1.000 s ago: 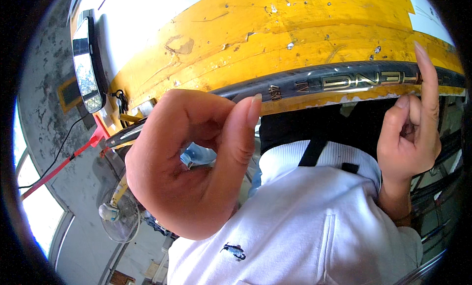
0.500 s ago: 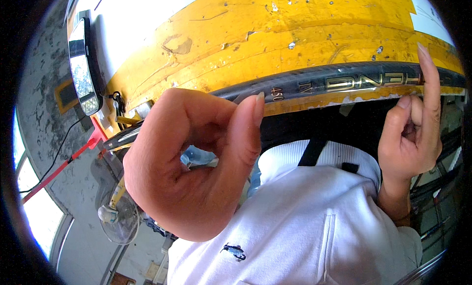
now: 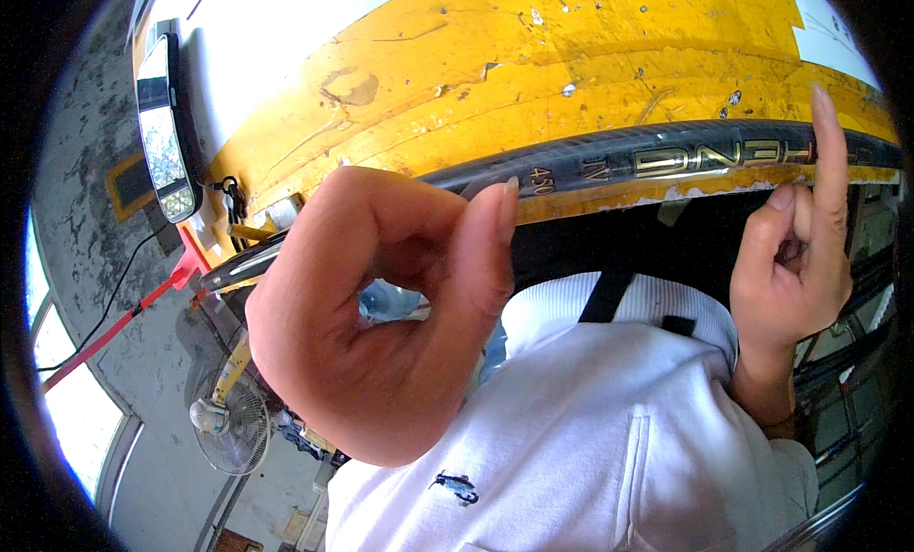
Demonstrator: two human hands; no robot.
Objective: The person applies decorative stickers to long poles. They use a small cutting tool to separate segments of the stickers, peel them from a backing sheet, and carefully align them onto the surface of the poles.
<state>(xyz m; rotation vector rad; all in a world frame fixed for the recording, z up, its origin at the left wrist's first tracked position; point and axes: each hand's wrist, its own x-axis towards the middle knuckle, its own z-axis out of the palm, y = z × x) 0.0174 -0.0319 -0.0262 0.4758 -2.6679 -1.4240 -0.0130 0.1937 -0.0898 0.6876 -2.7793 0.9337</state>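
Head view, curled left hand (image 3: 381, 314), glossy black tube (image 3: 666, 157)

My left hand (image 3: 381, 314) sits at centre-left of the view, close to the camera, fingers curled, thumb tip just under the long curved tube (image 3: 666, 157) that runs across the upper part from left to right. My right hand (image 3: 795, 266) is at the far right, index finger raised and crossing in front of the tube. Above and behind the tube lies the broad panel (image 3: 533, 67). Between and below my hands is a person's shirt (image 3: 590, 438). A mirror (image 3: 164, 124) stands upper left; a fan (image 3: 228, 423) is lower left, below my left hand.
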